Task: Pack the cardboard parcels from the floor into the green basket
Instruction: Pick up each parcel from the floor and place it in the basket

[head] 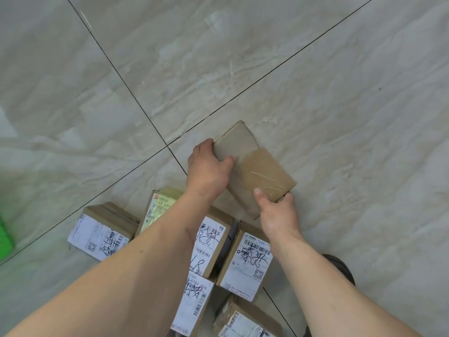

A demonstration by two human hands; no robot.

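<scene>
A sliver of bright green plastic basket [5, 237] shows at the far left edge. On the glossy grey marble-look floor tiles [243, 57] lie six brown cardboard parcels [245, 263] with white printed labels — clustered, some touching. The left hand [209, 169] and right hand [277, 210] both clamp a flat, plain brown cardboard parcel [255, 164], tape-sealed, unlabelled face up — held above the tiles.
</scene>
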